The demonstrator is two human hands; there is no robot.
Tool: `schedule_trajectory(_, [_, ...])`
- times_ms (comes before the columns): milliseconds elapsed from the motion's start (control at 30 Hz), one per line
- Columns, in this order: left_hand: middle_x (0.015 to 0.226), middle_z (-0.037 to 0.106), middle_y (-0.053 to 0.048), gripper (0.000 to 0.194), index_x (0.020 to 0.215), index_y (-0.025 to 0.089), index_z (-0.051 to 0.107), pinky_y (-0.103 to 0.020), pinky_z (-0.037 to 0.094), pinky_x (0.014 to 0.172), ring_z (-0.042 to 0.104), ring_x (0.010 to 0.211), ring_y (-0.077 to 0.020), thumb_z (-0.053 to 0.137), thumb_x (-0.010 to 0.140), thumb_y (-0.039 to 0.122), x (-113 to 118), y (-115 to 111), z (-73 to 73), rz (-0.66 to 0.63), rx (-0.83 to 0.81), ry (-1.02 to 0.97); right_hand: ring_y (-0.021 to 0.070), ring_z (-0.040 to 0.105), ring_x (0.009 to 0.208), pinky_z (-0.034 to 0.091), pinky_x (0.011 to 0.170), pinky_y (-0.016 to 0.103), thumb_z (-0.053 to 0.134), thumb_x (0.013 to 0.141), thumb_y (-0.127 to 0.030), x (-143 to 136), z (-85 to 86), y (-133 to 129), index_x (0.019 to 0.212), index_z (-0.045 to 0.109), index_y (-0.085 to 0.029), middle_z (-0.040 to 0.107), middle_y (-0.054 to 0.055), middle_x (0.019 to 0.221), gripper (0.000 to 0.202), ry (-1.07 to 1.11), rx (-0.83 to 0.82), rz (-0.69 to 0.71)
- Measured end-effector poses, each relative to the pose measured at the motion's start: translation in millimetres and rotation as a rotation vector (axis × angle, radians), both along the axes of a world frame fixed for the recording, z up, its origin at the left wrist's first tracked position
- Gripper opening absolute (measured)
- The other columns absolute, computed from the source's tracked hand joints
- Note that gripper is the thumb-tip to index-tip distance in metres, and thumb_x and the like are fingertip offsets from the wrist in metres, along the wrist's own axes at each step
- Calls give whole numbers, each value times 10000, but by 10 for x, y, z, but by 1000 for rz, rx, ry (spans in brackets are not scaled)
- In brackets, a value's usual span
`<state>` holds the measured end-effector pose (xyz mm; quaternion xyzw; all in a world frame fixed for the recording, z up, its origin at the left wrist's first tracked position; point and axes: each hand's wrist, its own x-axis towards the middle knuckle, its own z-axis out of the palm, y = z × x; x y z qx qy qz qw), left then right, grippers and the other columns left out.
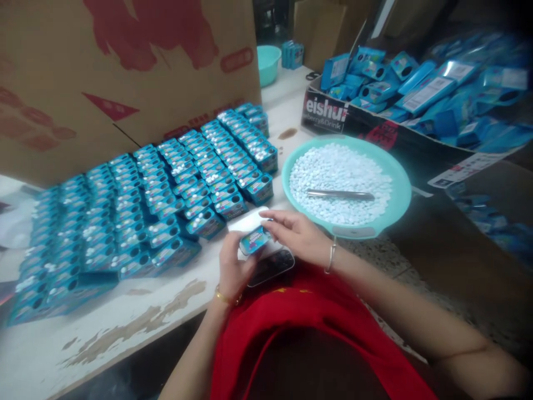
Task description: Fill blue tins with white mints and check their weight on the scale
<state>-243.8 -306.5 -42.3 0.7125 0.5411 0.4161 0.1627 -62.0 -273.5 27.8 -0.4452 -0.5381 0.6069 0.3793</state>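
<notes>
My left hand [235,264] is wrapped round a small blue box [255,240], tilted above a white digital scale [272,264] at the table's front edge. My right hand [297,236] reaches in from the right, its thumb and fingers pinched together at the box's far end. What sits between those fingertips is too small to make out. Just right of my hands stands a turquoise bowl [402,194] full of small white tablets [333,166]. A metal scoop-like bar [341,194] lies on the tablets.
Rows of upright blue boxes [162,194] fill the table's left side, many with white tablets on top. A big cardboard carton [125,72] stands behind them. At the right, a black carton [333,116] holds a heap of blue boxes. Another turquoise bowl [268,64] stands farther back.
</notes>
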Motion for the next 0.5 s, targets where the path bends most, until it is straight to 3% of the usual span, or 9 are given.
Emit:
schedule_trajectory(133, [923, 605, -8, 295, 1009, 213, 548, -279, 459, 784, 574, 840, -153, 704, 769, 284, 36, -39, -46, -10, -61, -74, 90, 423, 549, 341, 525, 240, 577, 855, -256, 19, 50, 75, 1229, 608, -69, 474, -52, 570, 420, -115, -39, 57])
schedule_trajectory(233, [942, 614, -7, 309, 1021, 218, 546, -276, 467, 788, 583, 857, -153, 706, 767, 294, 14, -66, -55, 13, -85, -120, 74, 407, 526, 308, 504, 225, 591, 856, -330, 66, 48, 62, 1174, 642, -112, 500, -46, 594, 389, -6, -94, 42])
schedule_trajectory(300, [949, 623, -16, 336, 1053, 222, 540, -283, 481, 779, 596, 861, -162, 701, 773, 315, -39, -20, 13, 21, -118, -150, 54, 369, 484, 261, 470, 215, 606, 841, -432, 100, 32, 4, 1122, 655, -144, 511, -46, 618, 406, 133, -166, 21])
schedule_trajectory(400, [942, 634, -35, 392, 1107, 220, 522, -311, 505, 763, 616, 847, -182, 689, 778, 350, -148, 277, 272, 53, -104, -167, 33, 334, 439, 213, 443, 214, 601, 809, -564, 150, -91, -124, 906, 672, -146, 510, -40, 615, 435, 279, -294, 23])
schedule_trajectory(500, [1016, 618, -52, 451, 1149, 218, 511, -336, 505, 806, 616, 900, -196, 694, 763, 363, -154, 894, 702, 89, 66, -106, 49, 349, 438, 194, 440, 220, 553, 785, -663, 228, -372, -223, 762, 643, -158, 479, -35, 544, 514, 260, -393, 67])
